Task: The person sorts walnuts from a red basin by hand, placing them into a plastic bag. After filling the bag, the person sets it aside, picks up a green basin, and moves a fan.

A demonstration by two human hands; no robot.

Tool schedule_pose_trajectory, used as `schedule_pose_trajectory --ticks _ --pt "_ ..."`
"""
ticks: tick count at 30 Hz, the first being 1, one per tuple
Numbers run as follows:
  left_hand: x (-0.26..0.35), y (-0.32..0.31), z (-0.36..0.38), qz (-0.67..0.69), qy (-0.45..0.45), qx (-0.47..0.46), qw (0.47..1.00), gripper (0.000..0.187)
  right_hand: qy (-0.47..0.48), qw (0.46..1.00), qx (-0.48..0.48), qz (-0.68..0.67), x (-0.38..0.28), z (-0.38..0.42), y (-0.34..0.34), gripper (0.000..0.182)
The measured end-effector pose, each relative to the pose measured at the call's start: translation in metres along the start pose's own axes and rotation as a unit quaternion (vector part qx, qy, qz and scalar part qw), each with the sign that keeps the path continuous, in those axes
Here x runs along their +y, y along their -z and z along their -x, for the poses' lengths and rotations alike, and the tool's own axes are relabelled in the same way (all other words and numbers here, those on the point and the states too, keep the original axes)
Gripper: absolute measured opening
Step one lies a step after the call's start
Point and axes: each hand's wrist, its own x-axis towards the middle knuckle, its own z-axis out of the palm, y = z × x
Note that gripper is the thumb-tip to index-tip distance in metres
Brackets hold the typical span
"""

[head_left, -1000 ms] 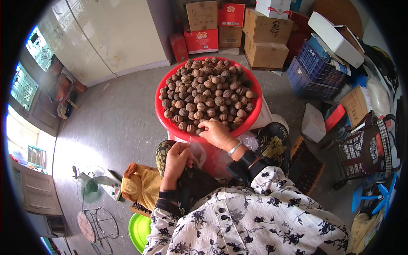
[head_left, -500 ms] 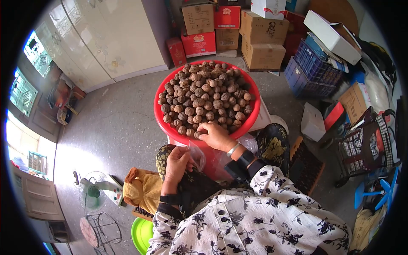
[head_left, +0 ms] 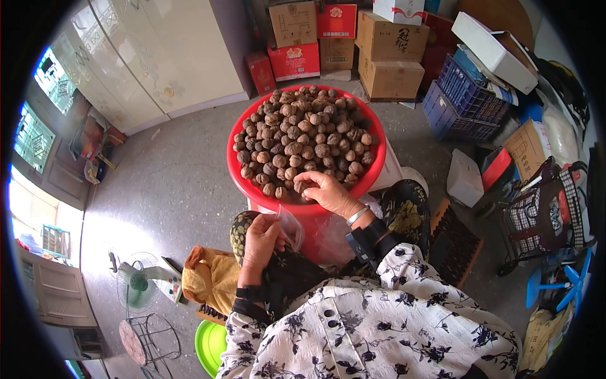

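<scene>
A red basin [head_left: 234,165] heaped with walnuts [head_left: 295,129] stands in front of my knees. At its near edge, the fingers of my right hand [head_left: 333,194] are closed on a walnut [head_left: 300,186], just above the basin's inner wall. My left hand [head_left: 257,243] is lower and to the left, outside the basin over my knee. It pinches the edge of a clear plastic bag [head_left: 290,226], which hangs with its mouth partly spread. The bag's lower part is hard to make out against the red surface below.
More clear plastic [head_left: 331,237] lies between my knees. Cardboard boxes [head_left: 394,79] are stacked behind the basin, and blue crates [head_left: 464,95] stand to the right. A fan [head_left: 136,281], a round stool [head_left: 134,341] and a green basin [head_left: 211,346] are at the lower left.
My right hand has lifted slightly from the walnut heap near the rim, and the walnut in its fingers now shows more clearly. My left hand with the bag has barely moved.
</scene>
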Motion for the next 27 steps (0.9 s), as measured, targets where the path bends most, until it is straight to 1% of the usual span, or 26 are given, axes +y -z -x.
schedule_pose_trajectory --ticks 7,9,13,15,16,18,19,21,22,24,27 --pt "-0.001 0.000 0.001 0.003 -0.002 -0.001 1.000 0.019 -0.019 1.000 -0.025 -0.005 -0.011 0.005 0.000 0.034" --pt "-0.004 0.002 -0.002 -0.001 -0.014 -0.006 1.000 0.020 -0.016 0.996 -0.072 -0.058 -0.013 0.006 -0.002 0.036" --pt "-0.004 0.002 -0.002 0.011 -0.006 -0.007 1.000 0.021 -0.029 0.990 -0.116 -0.071 -0.018 0.007 0.001 0.035" --pt "-0.001 0.000 -0.001 0.010 0.000 -0.005 1.000 0.022 -0.012 0.982 -0.156 -0.107 -0.020 0.008 0.002 0.036" --pt "0.000 -0.001 -0.002 0.011 0.000 -0.005 1.000 0.022 -0.012 0.982 -0.157 -0.107 -0.024 0.009 0.001 0.036" --pt "0.001 -0.002 -0.002 0.002 -0.002 -0.003 1.000 0.023 0.045 0.984 -0.172 -0.026 -0.031 0.010 -0.003 0.039" --pt "0.000 -0.002 -0.002 0.002 -0.002 -0.002 1.000 0.023 0.045 0.984 -0.172 -0.026 -0.031 0.010 -0.003 0.039" --pt "-0.003 -0.001 -0.004 0.007 -0.001 -0.004 1.000 0.023 0.106 0.970 -0.180 0.122 -0.030 0.009 -0.002 0.040" --pt "-0.004 -0.002 -0.005 0.007 -0.001 -0.004 1.000 0.023 0.106 0.971 -0.179 0.121 -0.031 0.009 -0.003 0.040" --pt "-0.005 -0.003 -0.006 0.019 0.003 0.002 1.000 0.023 0.117 0.952 -0.194 0.204 -0.031 0.010 -0.005 0.041" --pt "-0.005 -0.002 -0.005 0.026 0.002 -0.007 1.000 0.023 0.119 0.961 -0.178 0.175 -0.032 0.011 -0.007 0.039"
